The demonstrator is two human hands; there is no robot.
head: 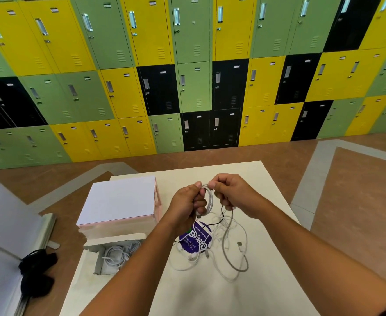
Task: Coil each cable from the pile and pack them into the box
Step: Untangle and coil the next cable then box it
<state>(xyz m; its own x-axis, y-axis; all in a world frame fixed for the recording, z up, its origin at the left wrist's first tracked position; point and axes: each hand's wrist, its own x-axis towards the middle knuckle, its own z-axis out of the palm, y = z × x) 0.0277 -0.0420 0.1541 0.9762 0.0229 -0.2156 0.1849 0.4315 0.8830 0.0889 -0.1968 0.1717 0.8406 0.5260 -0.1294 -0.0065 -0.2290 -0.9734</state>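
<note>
Item: white cable [209,200], part-coiled, loops held upright, gripped in curled fingers of left hand [186,205] and right hand [232,192]. Loose tail is trailed toward 6 o'clock into pile [224,252]. Box [117,238] is sited at 8 o'clock, nearer left hand.

white cable [209,199] coil between both hands above pile [221,247]
</note>
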